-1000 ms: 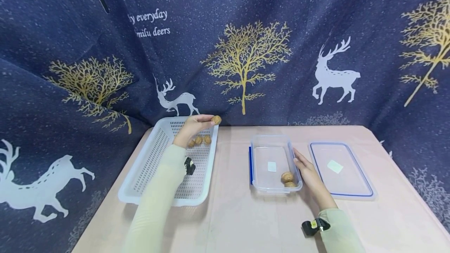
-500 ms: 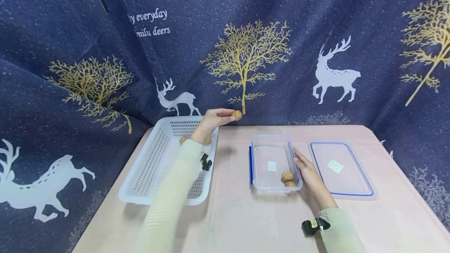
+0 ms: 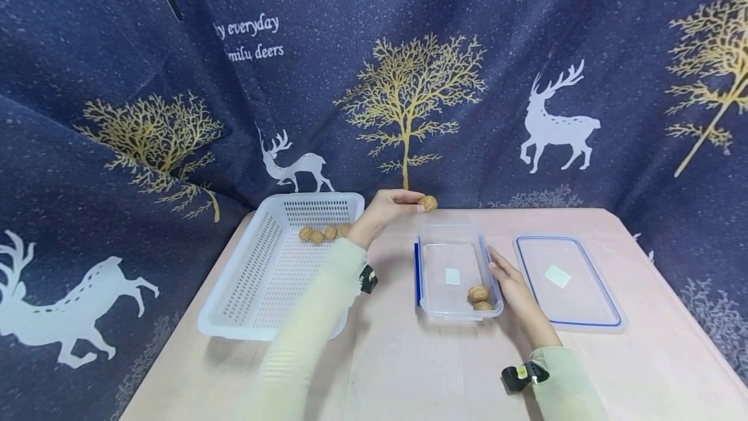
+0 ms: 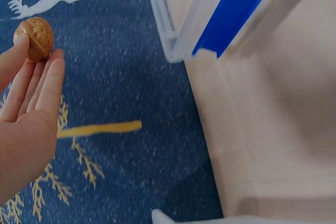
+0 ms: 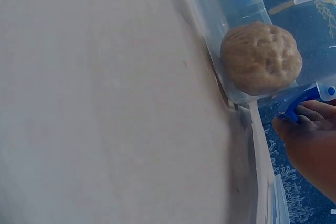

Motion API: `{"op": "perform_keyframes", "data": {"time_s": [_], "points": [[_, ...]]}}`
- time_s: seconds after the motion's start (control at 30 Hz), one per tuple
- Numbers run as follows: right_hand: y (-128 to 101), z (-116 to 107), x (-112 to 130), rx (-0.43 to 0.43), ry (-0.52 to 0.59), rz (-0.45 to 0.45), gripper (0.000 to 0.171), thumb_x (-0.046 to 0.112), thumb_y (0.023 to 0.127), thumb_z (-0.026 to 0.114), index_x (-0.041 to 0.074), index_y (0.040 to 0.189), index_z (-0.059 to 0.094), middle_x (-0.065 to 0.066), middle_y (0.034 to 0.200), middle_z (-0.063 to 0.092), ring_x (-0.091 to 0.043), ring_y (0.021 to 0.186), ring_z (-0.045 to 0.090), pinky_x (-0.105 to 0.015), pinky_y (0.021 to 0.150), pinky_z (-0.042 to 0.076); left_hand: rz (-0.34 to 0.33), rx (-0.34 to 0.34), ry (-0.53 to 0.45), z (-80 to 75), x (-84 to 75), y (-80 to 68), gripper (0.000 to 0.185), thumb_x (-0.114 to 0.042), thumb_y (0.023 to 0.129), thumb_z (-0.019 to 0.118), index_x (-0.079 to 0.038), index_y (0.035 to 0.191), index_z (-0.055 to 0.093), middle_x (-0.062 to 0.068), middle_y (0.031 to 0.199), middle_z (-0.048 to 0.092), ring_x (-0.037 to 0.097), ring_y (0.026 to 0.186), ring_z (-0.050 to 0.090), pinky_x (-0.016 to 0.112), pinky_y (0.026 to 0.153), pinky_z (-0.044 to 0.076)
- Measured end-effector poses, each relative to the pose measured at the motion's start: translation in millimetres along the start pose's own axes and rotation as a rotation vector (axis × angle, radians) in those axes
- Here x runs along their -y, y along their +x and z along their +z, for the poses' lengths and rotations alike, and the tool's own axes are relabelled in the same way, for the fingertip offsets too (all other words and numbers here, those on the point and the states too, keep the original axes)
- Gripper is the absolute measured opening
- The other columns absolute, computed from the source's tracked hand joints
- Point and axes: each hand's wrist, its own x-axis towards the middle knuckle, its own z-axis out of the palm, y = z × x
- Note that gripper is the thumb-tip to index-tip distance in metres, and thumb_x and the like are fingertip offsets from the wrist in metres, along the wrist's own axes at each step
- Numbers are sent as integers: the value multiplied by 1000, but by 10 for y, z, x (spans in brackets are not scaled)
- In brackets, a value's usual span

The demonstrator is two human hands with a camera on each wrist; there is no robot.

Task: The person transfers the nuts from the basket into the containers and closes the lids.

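My left hand (image 3: 393,210) pinches a walnut (image 3: 428,203) between thumb and fingertips, above the far end of a clear plastic food container (image 3: 435,258). The left wrist view shows the thumb on one side of that walnut (image 4: 39,38) and the fingers behind it. Two walnuts (image 3: 478,293) lie in the container's near right corner. My right hand (image 3: 517,291) rests with extended fingers along the container's right wall, by a blue latch (image 5: 304,99) in the right wrist view. A white perforated basket (image 3: 213,304) on the left holds several walnuts (image 3: 317,236) at its far end.
A clear lid (image 3: 569,284) with a blue seal lies flat to the right of the container. Another blue latch (image 3: 417,275) hangs along the container's left side. The pink-covered table (image 3: 403,369) ends at a dark blue deer-print curtain (image 3: 467,122).
My left hand has carried the walnut rightward from over the basket to the container's far end. The right hand and the container have stayed in place.
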Motion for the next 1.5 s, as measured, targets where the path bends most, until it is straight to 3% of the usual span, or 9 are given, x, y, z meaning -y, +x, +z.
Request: {"op": "perform_keyframes", "data": {"time_s": [0.37, 0.57, 1.0, 1.5], "points": [[16, 7, -10, -3, 12, -3, 54, 26, 105, 34, 9, 154, 16, -16, 159, 8, -39, 145, 2, -57, 116, 3, -3, 70, -28, 284, 139, -31, 33, -8, 83, 75, -4, 115, 69, 7, 107, 71, 13, 95, 66, 26, 89, 52], [12, 16, -5, 3, 13, -5, 55, 26, 105, 34, 10, 154, 15, -16, 159, 7, -38, 145, 1, -57, 116, 2, 17, 81, -78, 466, 281, -37, 31, 0, 82, 73, 2, 113, 68, 13, 108, 71, 14, 93, 67, 25, 86, 54], [35, 16, -21, -5, 24, -18, 55, 24, 105, 36, 6, 153, 17, -18, 159, 10, -38, 145, 2, -54, 117, 2, -49, 99, -103, 880, 516, -134, 28, 0, 81, 74, 0, 108, 71, 9, 102, 73, 13, 88, 69, 23, 81, 55], [12, 9, -14, -9, 8, -17, 55, 26, 105, 36, 7, 153, 18, -19, 158, 11, -39, 145, 4, -55, 117, 5, -72, -33, -37, 1266, 748, -260, 25, 6, 75, 76, 3, 100, 72, 11, 96, 73, 12, 83, 68, 19, 77, 55]]}}
